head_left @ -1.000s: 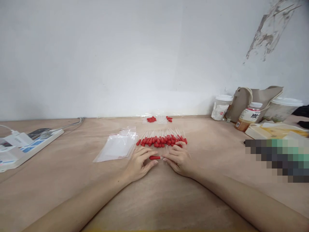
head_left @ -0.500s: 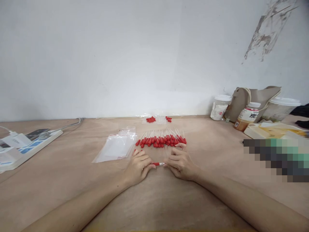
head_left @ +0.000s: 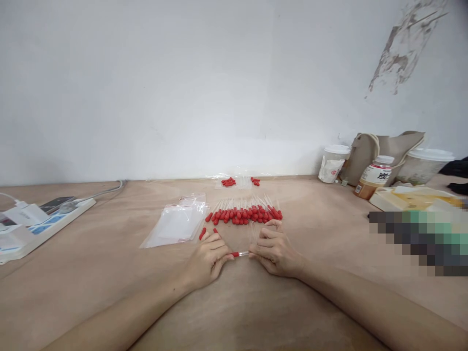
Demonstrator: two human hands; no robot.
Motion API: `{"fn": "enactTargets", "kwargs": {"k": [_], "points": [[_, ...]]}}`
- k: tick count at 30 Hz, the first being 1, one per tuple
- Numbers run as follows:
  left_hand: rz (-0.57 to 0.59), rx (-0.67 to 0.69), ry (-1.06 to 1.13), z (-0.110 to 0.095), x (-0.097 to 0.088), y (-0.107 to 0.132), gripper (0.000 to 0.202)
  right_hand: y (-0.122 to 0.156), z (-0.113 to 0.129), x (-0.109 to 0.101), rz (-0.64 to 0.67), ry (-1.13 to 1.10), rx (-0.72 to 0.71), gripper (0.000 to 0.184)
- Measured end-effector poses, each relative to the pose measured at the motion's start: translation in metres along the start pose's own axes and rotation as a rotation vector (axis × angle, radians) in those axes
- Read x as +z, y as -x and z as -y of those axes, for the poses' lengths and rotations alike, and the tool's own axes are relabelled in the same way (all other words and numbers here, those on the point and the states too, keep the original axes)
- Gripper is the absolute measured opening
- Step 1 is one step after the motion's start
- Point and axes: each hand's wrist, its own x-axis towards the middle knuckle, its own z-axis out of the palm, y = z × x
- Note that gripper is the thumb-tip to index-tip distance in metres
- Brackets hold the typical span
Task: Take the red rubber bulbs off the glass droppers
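Near the middle of the table, my left hand (head_left: 209, 258) is closed, pinching a red rubber dropper bulb (head_left: 235, 254). My right hand (head_left: 276, 251), also closed, grips a clear glass dropper tube (head_left: 243, 253). Tube and bulb meet in one line between the hands; how deep the tube sits inside is hidden. Loose red bulbs (head_left: 202, 234) show by my left fingers, and whether these touch them I cannot tell. Bare glass tubes (head_left: 252, 231) lie just beyond my right fingers. Farther off is a row of droppers with red bulbs (head_left: 239, 213), their tips pointing to the wall.
Clear plastic bags (head_left: 173, 222) lie left of the droppers. More red bulbs (head_left: 228, 182) rest on plastic by the wall. A power strip (head_left: 47, 226) stands far left. At right are a lidded cup (head_left: 333, 163), a bottle (head_left: 375, 178) and a beige bag (head_left: 393, 146).
Both hands have shifted slightly toward me with the bulb and tube between them. The red part showing past my left fingers is shorter. Loose bulbs by my left fingers show more.
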Motion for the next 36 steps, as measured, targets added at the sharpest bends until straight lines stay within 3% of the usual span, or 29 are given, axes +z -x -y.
{"fn": "enactTargets", "kwargs": {"k": [5,10,13,17,22,31,36], "points": [[-0.017,0.002,-0.046,0.011,-0.011,0.005,0.022,0.007,-0.01,-0.001,-0.004,-0.041,0.028,0.02],[-0.172,-0.326,-0.085,0.045,-0.036,0.009,0.025,0.01,-0.03,-0.006,-0.099,0.002,0.315,0.024],[-0.164,-0.46,-0.128,0.056,-0.04,0.01,0.029,0.009,-0.032,-0.005,-0.092,0.019,0.382,0.022],[-0.105,-0.55,-0.179,0.058,-0.034,0.012,0.027,0.01,-0.029,-0.002,-0.077,0.06,0.401,0.021],[-0.036,-0.605,-0.081,0.06,-0.029,0.015,0.023,0.016,-0.031,0.002,-0.059,0.146,0.386,0.02],[-0.063,-0.63,0.181,0.048,-0.028,0.009,0.021,0.009,-0.024,0.009,0.034,0.245,0.392,0.022],[-0.022,-0.648,0.064,0.049,-0.031,0.007,0.026,0.001,-0.017,0.01,0.078,0.246,0.388,0.021]]}}
